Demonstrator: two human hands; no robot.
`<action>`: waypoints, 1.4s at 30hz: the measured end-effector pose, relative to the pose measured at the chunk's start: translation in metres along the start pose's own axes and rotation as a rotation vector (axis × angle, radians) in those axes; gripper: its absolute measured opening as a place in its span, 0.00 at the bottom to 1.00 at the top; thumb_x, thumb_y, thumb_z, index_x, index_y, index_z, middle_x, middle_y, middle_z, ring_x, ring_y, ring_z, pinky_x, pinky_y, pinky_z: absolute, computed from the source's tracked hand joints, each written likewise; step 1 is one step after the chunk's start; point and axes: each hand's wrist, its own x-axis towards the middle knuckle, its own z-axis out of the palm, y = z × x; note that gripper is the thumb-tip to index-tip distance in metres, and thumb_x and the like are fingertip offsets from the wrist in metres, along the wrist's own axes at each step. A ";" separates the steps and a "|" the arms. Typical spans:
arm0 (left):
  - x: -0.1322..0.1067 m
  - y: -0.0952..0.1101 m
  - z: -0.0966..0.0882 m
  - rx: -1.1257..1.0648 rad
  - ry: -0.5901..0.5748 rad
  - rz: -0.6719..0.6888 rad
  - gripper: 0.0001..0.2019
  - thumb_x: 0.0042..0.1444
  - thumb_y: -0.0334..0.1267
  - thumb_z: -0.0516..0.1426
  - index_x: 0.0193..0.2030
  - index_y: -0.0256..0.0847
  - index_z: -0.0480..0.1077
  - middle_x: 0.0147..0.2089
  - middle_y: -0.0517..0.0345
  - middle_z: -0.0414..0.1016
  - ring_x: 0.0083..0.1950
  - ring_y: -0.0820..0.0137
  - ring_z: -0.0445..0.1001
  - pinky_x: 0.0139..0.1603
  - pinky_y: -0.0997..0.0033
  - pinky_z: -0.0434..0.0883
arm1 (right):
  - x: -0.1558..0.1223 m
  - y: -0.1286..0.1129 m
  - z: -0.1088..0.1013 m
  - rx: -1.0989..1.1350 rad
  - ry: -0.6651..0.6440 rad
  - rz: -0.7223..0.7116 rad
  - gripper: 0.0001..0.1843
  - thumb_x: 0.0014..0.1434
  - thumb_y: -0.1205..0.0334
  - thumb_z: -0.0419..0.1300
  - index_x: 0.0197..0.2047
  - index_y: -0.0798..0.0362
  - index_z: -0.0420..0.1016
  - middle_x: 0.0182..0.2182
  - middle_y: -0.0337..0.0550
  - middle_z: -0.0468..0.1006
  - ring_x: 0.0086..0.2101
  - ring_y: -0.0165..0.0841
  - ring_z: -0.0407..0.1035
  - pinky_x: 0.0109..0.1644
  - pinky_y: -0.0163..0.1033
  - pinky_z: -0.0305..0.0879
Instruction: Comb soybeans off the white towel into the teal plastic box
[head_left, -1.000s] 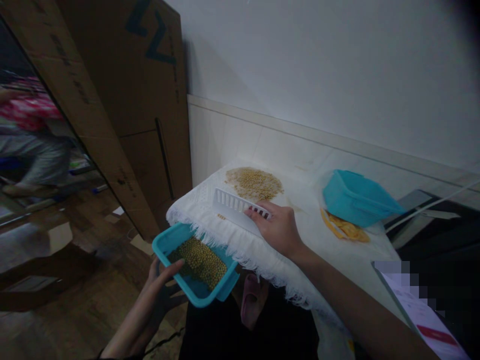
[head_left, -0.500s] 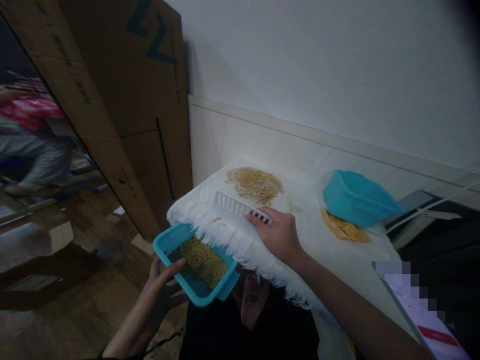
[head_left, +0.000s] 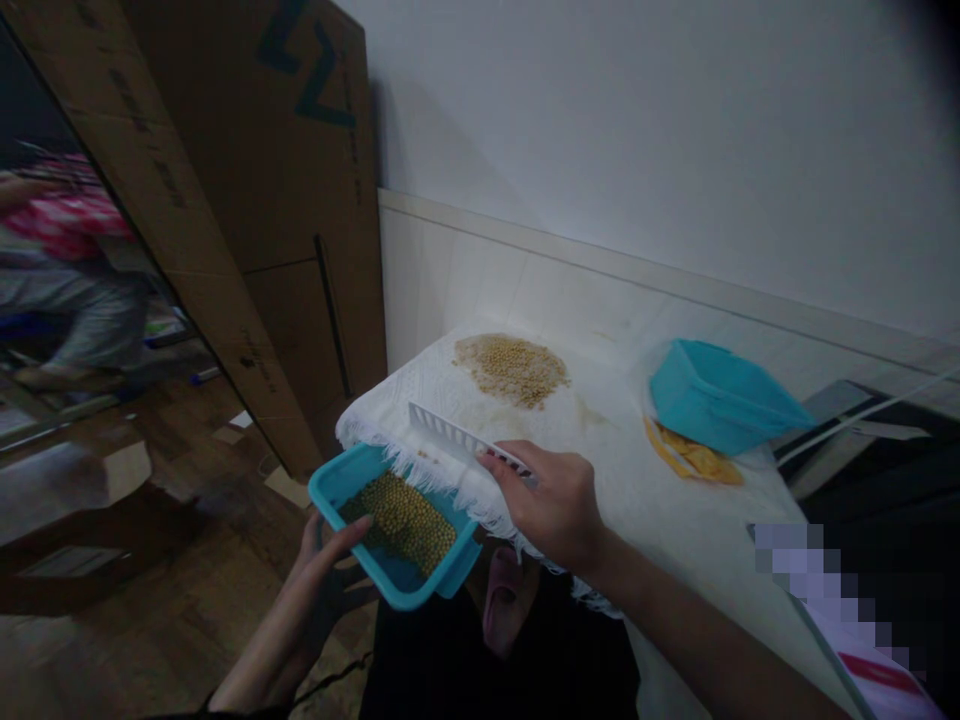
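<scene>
My left hand point(head_left: 326, 570) grips the near left side of a blue plastic basket point(head_left: 405, 598), thumb over its rim. Soybeans point(head_left: 409, 520) lie inside it, below the fringed edge of a white cloth point(head_left: 637, 530). In my right hand point(head_left: 559, 500) is a white slotted plastic piece point(head_left: 439, 432), held on edge near the cloth's front fringe. A few loose beans lie beside it, partly hidden. Farther back on the cloth, a pile of pale beans point(head_left: 514, 370) is spread with finer grains among them.
At the table's right stands a second blue basket point(head_left: 720, 400) on a yellow cloth or bag point(head_left: 694, 455). Tall cardboard point(head_left: 300, 220) rises at the left, with a seated person point(head_left: 67, 270) beyond it. A wall point(head_left: 637, 130) backs the table.
My right hand has drawn the white slotted piece toward the front edge of the cloth, nearer the basket. The left hand and the basket have stayed nearly where they were.
</scene>
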 end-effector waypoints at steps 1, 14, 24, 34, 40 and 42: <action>0.000 0.000 0.000 -0.004 -0.004 0.001 0.41 0.50 0.46 0.72 0.69 0.56 0.59 0.58 0.43 0.78 0.43 0.51 0.87 0.48 0.42 0.82 | 0.001 0.000 -0.001 -0.010 0.016 0.003 0.11 0.67 0.59 0.62 0.38 0.50 0.86 0.30 0.44 0.87 0.27 0.34 0.80 0.31 0.35 0.74; -0.001 0.002 0.002 0.011 0.016 -0.011 0.43 0.52 0.43 0.72 0.71 0.55 0.56 0.59 0.41 0.77 0.41 0.52 0.87 0.47 0.42 0.83 | 0.008 0.004 -0.002 0.099 -0.020 0.128 0.09 0.64 0.61 0.64 0.34 0.51 0.85 0.25 0.42 0.84 0.23 0.33 0.77 0.29 0.34 0.70; 0.000 0.003 0.002 0.038 0.038 -0.018 0.46 0.49 0.41 0.73 0.71 0.57 0.55 0.59 0.42 0.77 0.40 0.54 0.87 0.46 0.44 0.83 | 0.020 0.023 0.008 0.128 0.091 0.409 0.12 0.59 0.54 0.65 0.29 0.53 0.83 0.21 0.40 0.80 0.22 0.32 0.71 0.26 0.35 0.63; 0.006 -0.002 0.000 0.067 0.053 0.015 0.39 0.54 0.38 0.70 0.69 0.55 0.59 0.61 0.43 0.76 0.41 0.52 0.86 0.44 0.38 0.83 | 0.003 0.060 0.012 0.163 0.201 0.713 0.15 0.54 0.50 0.66 0.27 0.54 0.83 0.21 0.43 0.81 0.23 0.36 0.74 0.28 0.37 0.63; 0.004 0.003 0.002 0.074 0.044 0.013 0.41 0.48 0.37 0.73 0.67 0.54 0.61 0.59 0.44 0.77 0.43 0.49 0.86 0.44 0.38 0.83 | -0.018 0.072 0.000 0.228 0.341 0.825 0.19 0.51 0.46 0.68 0.26 0.55 0.82 0.21 0.44 0.81 0.23 0.38 0.73 0.25 0.37 0.62; 0.005 0.005 0.001 0.090 0.040 -0.011 0.43 0.45 0.34 0.74 0.66 0.56 0.61 0.58 0.47 0.78 0.42 0.50 0.86 0.43 0.41 0.83 | -0.021 0.075 -0.004 0.322 0.374 0.876 0.19 0.48 0.45 0.70 0.27 0.56 0.82 0.21 0.45 0.81 0.23 0.37 0.73 0.25 0.37 0.63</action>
